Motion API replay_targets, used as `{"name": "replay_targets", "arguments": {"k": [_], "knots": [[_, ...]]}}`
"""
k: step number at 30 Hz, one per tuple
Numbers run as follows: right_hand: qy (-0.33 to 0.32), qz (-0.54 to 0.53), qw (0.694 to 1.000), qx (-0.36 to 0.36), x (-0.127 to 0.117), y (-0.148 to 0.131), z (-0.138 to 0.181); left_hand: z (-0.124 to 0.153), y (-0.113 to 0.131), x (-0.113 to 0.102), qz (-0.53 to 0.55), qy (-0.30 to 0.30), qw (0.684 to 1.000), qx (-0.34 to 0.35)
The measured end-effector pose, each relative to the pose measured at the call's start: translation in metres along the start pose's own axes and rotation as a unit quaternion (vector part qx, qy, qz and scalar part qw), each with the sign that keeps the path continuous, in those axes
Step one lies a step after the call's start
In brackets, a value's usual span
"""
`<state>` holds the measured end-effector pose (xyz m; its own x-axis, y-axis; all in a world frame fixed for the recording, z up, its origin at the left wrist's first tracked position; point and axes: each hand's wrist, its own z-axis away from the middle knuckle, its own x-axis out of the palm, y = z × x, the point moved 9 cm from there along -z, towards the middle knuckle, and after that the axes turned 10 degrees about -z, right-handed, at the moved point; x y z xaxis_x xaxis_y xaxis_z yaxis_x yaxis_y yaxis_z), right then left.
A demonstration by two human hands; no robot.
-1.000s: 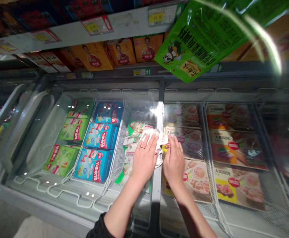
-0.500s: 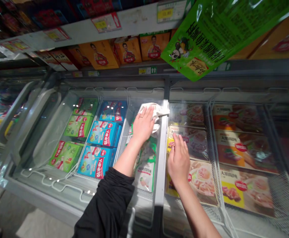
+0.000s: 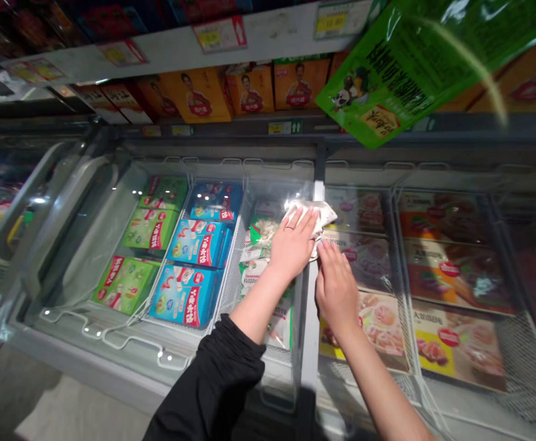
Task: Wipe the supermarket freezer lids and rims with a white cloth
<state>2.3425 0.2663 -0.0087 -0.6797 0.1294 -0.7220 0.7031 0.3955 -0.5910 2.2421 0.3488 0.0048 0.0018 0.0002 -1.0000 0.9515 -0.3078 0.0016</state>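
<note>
My left hand (image 3: 295, 242), with a ring on one finger, presses a crumpled white cloth (image 3: 323, 215) onto the glass lid beside the central frame bar (image 3: 310, 331). Part of the cloth is hidden under the palm; its far edge spreads over the bar. Just right of it, my right hand (image 3: 339, 285) lies with outstretched fingers at the bar's right side, fingertips close to the cloth. Whether they touch it I cannot tell. Below the glass, green-and-white food bags (image 3: 279, 321) lie under my left hand and wonton boxes (image 3: 382, 318) near my right.
Blue boxes (image 3: 187, 294) and green boxes (image 3: 125, 285) fill wire baskets at left. A large green packet (image 3: 400, 73) hangs over the freezer at upper right. Orange boxes (image 3: 201, 95) line the shelf behind. A curved lid handle (image 3: 24, 202) stands at far left.
My left hand has slid the cloth right and slightly toward me, onto the frame bar. My right hand stays beside the bar, its fingertips now close to the cloth. The view has shifted slightly.
</note>
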Motion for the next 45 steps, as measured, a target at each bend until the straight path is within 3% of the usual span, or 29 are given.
{"name": "replay_targets", "arguments": {"k": [2, 5, 9, 11, 13, 16, 19, 24, 27, 29, 31, 35, 38, 41, 43, 45], "knots": [[-0.018, 0.01, 1.0, -0.012, 0.002, -0.004, 0.0, 0.003, -0.008, -0.001, 0.003, 0.001, 1.0, 0.011], [-0.048, 0.018, 0.999, -0.003, 0.008, -0.011, -0.001, 0.023, -0.069, -0.001, -0.003, -0.004, 0.999, -0.05], [-0.062, 0.019, 0.997, 0.039, 0.025, -0.033, -0.003, 0.085, -0.175, -0.003, -0.005, -0.005, 0.982, -0.187], [-0.06, 0.023, 0.996, 0.065, 0.035, -0.044, -0.002, 0.123, -0.209, -0.007, -0.003, -0.002, 0.975, -0.224], [-0.051, 0.037, 0.994, 0.084, 0.042, -0.052, -0.001, 0.152, -0.225, -0.01, -0.005, -0.003, 0.971, -0.241], [-0.047, 0.061, 0.993, 0.086, 0.047, -0.057, 0.001, 0.17, -0.225, -0.01, -0.012, -0.013, 0.962, -0.271], [-0.044, 0.078, 0.993, 0.079, 0.046, -0.054, 0.002, 0.153, -0.193, -0.004, -0.011, -0.019, 0.965, -0.262], [-0.034, 0.087, 0.993, 0.074, 0.042, -0.047, 0.001, 0.097, -0.09, 0.004, 0.035, -0.006, 0.998, -0.05], [-0.031, 0.093, 0.993, 0.073, 0.04, -0.047, 0.001, 0.098, -0.058, 0.003, 0.058, -0.007, 0.994, 0.087], [-0.03, 0.1, 0.992, 0.071, 0.04, -0.048, 0.0, 0.113, -0.069, 0.003, 0.066, -0.015, 0.988, 0.141], [-0.032, 0.106, 0.991, 0.069, 0.04, -0.05, 0.0, 0.133, -0.106, 0.004, 0.069, -0.021, 0.989, 0.131], [-0.039, 0.103, 0.991, 0.073, 0.041, -0.053, 0.001, 0.171, -0.216, 0.003, 0.051, -0.02, 0.998, -0.025], [-0.038, 0.1, 0.991, 0.081, 0.04, -0.053, 0.001, 0.187, -0.265, 0.002, 0.03, -0.01, 0.99, -0.137], [-0.034, 0.096, 0.991, 0.089, 0.04, -0.053, 0.001, 0.182, -0.256, 0.004, 0.023, -0.008, 0.981, -0.19], [-0.032, 0.092, 0.991, 0.096, 0.04, -0.051, 0.001, 0.169, -0.217, 0.007, 0.032, -0.012, 0.989, -0.144], [-0.027, 0.089, 0.991, 0.101, 0.039, -0.049, 0.001, 0.159, -0.164, 0.011, 0.053, -0.019, 0.997, -0.045]]}}
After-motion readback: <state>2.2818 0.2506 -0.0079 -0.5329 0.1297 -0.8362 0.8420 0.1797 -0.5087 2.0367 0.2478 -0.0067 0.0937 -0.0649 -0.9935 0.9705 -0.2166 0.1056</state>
